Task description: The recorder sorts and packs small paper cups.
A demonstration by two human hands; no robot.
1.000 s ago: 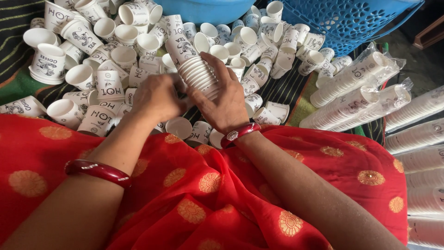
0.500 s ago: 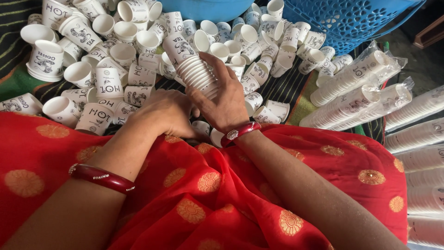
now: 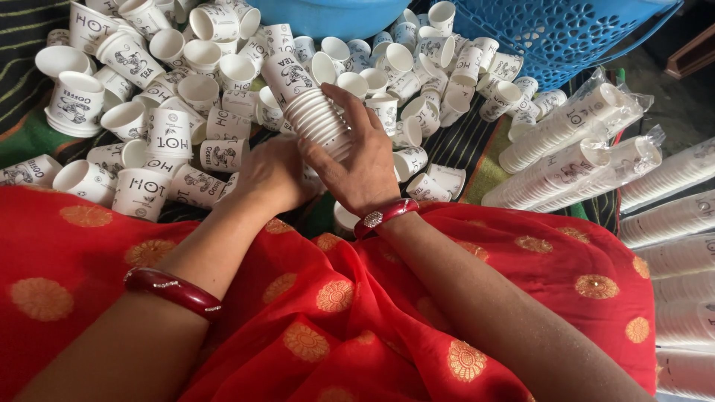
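Our right hand (image 3: pixel 365 167) curls its fingers (image 3: pixel 356 112) around a nested stack of white paper cups (image 3: pixel 313 112), tilted. Left hand (image 3: pixel 272 175) lies palm-down among loose printed paper cups (image 3: pixel 167 134); we cannot tell its fingers' state. Blue plastic lattice basket (image 3: pixel 566 37) behind: contents hidden.

Left hand (image 3: pixel 272 175): a second ago it sits up against the stack of nested cups (image 3: pixel 316 115), fingers at the ribbed rims beside the right hand's fingertips. Now it lies lower and further left, knuckles up, its fingers just under the stack's base end, over the loose cups. Right hand (image 3: pixel 357 160): fingers spread wider across the stack now, fingertips reaching further up it. Stack tilts slightly more upright.
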